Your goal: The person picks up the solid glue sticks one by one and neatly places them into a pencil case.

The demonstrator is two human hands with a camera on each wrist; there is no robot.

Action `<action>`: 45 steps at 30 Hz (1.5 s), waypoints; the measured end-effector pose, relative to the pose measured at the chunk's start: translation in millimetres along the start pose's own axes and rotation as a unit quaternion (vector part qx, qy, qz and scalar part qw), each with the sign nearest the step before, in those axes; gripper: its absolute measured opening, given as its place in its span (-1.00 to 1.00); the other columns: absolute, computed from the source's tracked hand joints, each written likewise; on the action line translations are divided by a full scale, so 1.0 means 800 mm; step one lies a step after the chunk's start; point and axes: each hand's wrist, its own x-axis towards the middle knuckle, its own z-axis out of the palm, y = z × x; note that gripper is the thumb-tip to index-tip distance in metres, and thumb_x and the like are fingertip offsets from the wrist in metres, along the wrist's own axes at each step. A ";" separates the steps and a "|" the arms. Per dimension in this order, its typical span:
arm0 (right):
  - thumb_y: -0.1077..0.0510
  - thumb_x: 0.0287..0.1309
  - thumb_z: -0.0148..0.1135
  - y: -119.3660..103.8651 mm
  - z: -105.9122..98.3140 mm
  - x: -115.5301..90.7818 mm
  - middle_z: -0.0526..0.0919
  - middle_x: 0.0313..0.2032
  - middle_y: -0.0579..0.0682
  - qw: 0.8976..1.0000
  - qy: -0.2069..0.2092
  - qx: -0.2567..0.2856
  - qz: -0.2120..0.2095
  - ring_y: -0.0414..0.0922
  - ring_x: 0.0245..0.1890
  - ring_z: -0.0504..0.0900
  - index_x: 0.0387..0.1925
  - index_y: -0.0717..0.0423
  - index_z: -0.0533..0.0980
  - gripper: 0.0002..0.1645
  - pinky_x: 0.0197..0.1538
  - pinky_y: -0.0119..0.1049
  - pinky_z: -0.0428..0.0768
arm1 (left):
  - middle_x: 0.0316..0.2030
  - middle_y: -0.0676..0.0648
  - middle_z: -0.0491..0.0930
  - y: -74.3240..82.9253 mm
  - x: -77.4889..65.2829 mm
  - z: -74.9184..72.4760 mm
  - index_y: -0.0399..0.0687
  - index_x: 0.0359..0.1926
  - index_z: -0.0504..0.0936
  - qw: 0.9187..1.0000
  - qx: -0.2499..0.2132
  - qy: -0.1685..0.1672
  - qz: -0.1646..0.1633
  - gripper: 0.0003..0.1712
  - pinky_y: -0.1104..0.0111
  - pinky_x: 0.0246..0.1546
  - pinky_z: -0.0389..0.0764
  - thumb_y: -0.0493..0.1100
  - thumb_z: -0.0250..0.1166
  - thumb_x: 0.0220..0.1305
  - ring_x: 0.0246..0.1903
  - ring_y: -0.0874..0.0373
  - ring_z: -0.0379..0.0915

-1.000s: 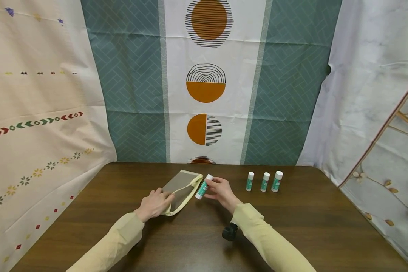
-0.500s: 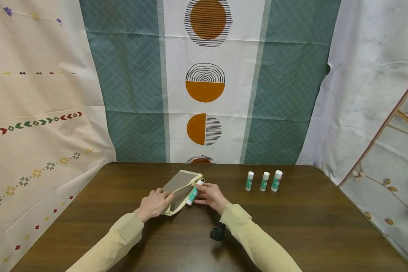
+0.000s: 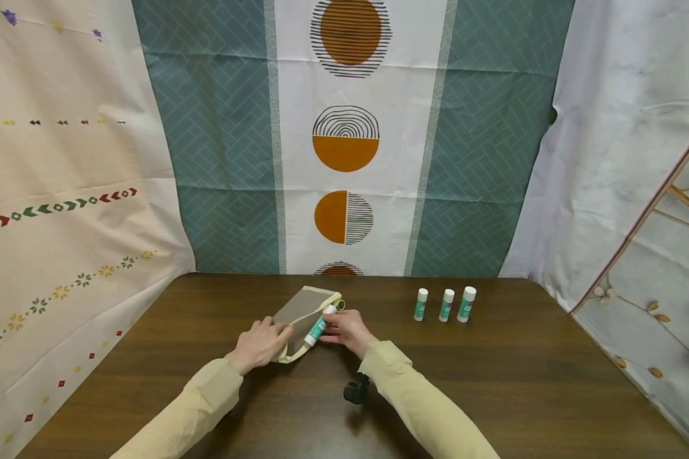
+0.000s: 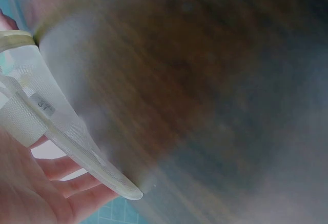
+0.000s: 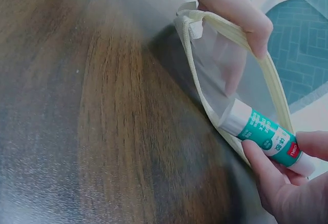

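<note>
A mesh zip pouch (image 3: 298,310) with pale yellow edging lies at the middle of the table, its zipped side gaping. My left hand (image 3: 258,347) holds the pouch's edge; the right wrist view shows the thumb over the yellow zip band (image 5: 277,88) and a finger behind the mesh. My right hand (image 3: 347,331) pinches a green and white glue stick (image 3: 317,330) between thumb and fingers. In the right wrist view, the white end of that glue stick (image 5: 266,137) points into the pouch's mouth. Close up, the left wrist view has the pale mesh (image 4: 66,111) across the left fingers.
Three more glue sticks stand upright at the back right: a small one (image 3: 421,305), another small one (image 3: 446,306) and a larger one (image 3: 466,305). Patterned cloths hang behind and beside the brown wooden table (image 3: 310,408).
My right hand has carried the glue stick leftward, from beside the pouch to its opening. The left hand and the pouch stay almost where they were.
</note>
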 end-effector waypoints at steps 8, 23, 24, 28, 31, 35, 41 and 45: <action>0.43 0.06 0.13 0.002 0.007 0.007 0.49 -0.47 0.18 0.999 0.040 -0.001 0.015 0.05 -0.39 0.55 -0.27 0.48 0.38 -0.82 -0.25 -0.05 0.50 | -0.25 -0.04 0.42 -0.001 0.000 0.001 0.09 -0.29 0.27 1.000 -0.001 -0.006 -0.008 -0.92 0.02 -0.57 0.39 -0.19 -0.14 0.32 -0.36 -0.12 0.29; 0.49 0.01 0.13 0.000 0.011 0.009 0.53 -0.41 0.26 0.998 0.042 -0.026 0.029 0.08 -0.35 0.58 -0.22 0.52 0.34 -0.75 -0.26 -0.12 0.52 | -0.27 -0.08 0.40 0.001 0.006 0.003 0.09 -0.30 0.35 0.998 -0.046 -0.014 -0.046 -0.82 -0.01 -0.54 0.39 -0.08 -0.18 0.33 -0.35 -0.11 0.30; 0.50 0.01 0.13 0.000 0.012 0.009 0.53 -0.42 0.26 0.998 0.041 -0.030 0.025 0.08 -0.35 0.58 -0.24 0.53 0.35 -0.76 -0.27 -0.13 0.52 | -0.27 -0.09 0.39 0.001 0.006 0.003 0.07 -0.29 0.39 0.997 -0.060 -0.012 -0.057 -0.79 -0.02 -0.53 0.38 -0.06 -0.18 0.33 -0.34 -0.11 0.30; 0.50 -0.01 0.17 -0.001 0.016 0.007 0.56 -0.41 0.29 0.998 0.043 -0.053 0.006 0.12 -0.33 0.59 -0.28 0.54 0.37 -0.78 -0.29 -0.15 0.52 | -0.25 -0.10 0.39 0.001 0.007 0.003 0.06 -0.26 0.41 0.996 -0.060 -0.019 -0.065 -0.76 -0.02 -0.51 0.39 -0.04 -0.19 0.34 -0.32 -0.12 0.30; 0.47 -0.02 0.22 0.000 0.018 0.007 0.57 -0.42 0.33 0.996 0.054 -0.071 -0.005 0.12 -0.34 0.60 -0.31 0.52 0.39 -0.78 -0.32 -0.16 0.53 | -0.23 -0.12 0.39 0.001 0.008 0.003 0.04 -0.21 0.45 0.994 -0.070 -0.019 -0.078 -0.69 -0.03 -0.49 0.39 0.00 -0.20 0.34 -0.29 -0.12 0.30; 0.40 -0.04 0.28 0.001 0.020 0.007 0.59 -0.49 0.27 0.990 0.079 -0.116 -0.016 0.05 -0.45 0.63 -0.36 0.46 0.41 -0.77 -0.39 -0.18 0.55 | -0.22 -0.14 0.39 0.001 0.008 0.004 -0.03 -0.09 0.52 0.989 -0.103 -0.018 -0.107 -0.56 -0.04 -0.45 0.38 0.06 -0.21 0.33 -0.26 -0.12 0.30; 0.33 -0.05 0.30 0.002 0.020 0.009 0.57 -0.61 0.21 0.980 0.094 -0.174 -0.032 -0.02 -0.60 0.60 -0.41 0.40 0.39 -0.75 -0.48 -0.20 0.55 | -0.24 -0.13 0.38 0.002 0.008 0.003 -0.01 -0.14 0.51 0.990 -0.096 -0.021 -0.101 -0.60 -0.02 -0.48 0.37 0.04 -0.21 0.34 -0.30 -0.10 0.28; 0.35 -0.07 0.29 0.003 0.021 0.011 0.56 -0.61 0.24 0.976 0.095 -0.193 -0.036 -0.03 -0.67 0.59 -0.43 0.37 0.38 -0.77 -0.53 -0.22 0.54 | -0.24 -0.13 0.38 0.002 0.009 0.003 -0.04 -0.09 0.53 0.987 -0.109 -0.016 -0.113 -0.54 -0.03 -0.46 0.37 0.07 -0.20 0.33 -0.27 -0.10 0.29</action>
